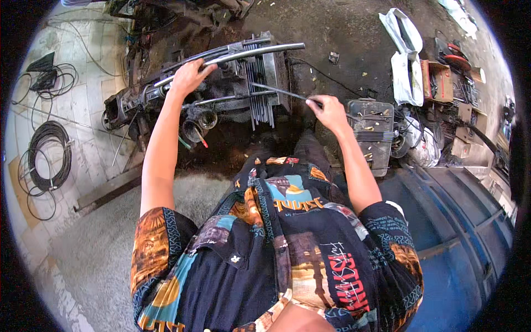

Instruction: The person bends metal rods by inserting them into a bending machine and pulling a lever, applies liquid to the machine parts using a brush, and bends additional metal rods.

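My left hand [189, 76] is closed around a long, smooth steel bar [260, 52] that runs along the far side of a dark, greasy metal machine [232, 83]. Pinched in the fingers of my right hand [331, 113] is a thin metal rod [282, 91], which slants up and left toward the machine. The rod's far end reaches a row of thin rods [261, 102] lying side by side across the machine's right part. Below the left part of the machine hang a round metal cup [192, 131] and something with a red tip [204, 143].
To the right stands a grey metal box [371, 124] with several rods across it. Beyond it are white sacks [408, 77], a cardboard box [437, 80] and scrap. A black cable coil [48, 157] is at the left. Blue metal panels [459, 221] lie at the lower right.
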